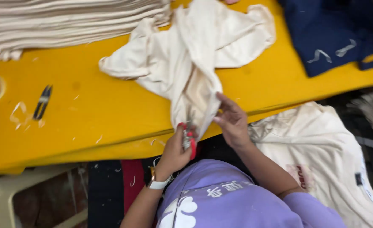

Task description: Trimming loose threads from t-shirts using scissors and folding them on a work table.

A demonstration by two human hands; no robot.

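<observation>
The cream garment (186, 55) lay on the yellow table (89, 109), long axis far to near, its narrow end pointing near. L hand (176, 150) gripped red-handled snips (190, 137) at that end; R hand (233, 122) pinched the cloth edge.

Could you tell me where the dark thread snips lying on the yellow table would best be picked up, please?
Probably at the middle of the thread snips, coming straight down from above. They lie flat and alone on the yellow table, long and narrow, so a pinch grip across the two slim sides suits.
</observation>
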